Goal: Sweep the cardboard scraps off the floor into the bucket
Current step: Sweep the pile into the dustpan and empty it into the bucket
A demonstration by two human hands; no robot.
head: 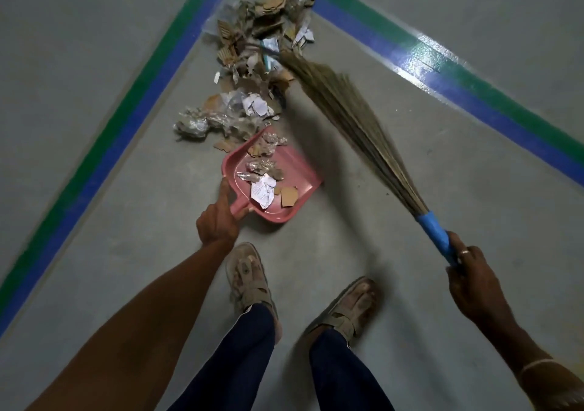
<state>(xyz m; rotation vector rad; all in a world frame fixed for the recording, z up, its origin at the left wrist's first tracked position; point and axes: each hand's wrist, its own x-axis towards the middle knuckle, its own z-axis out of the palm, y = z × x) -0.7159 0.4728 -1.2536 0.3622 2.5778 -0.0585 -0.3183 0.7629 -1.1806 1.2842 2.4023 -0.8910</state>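
A long heap of cardboard scraps, torn paper and foil runs from the far floor corner down toward me. A pink dustpan lies on the floor at the heap's near end, with some scraps inside it. My left hand grips the dustpan's handle. My right hand grips the blue handle of a grass broom. The broom's bristle tips touch the right side of the heap. No bucket is in view.
Green and blue floor tape forms a corner around the heap, with a second strip on the right. My two sandalled feet stand just behind the dustpan on the grey floor.
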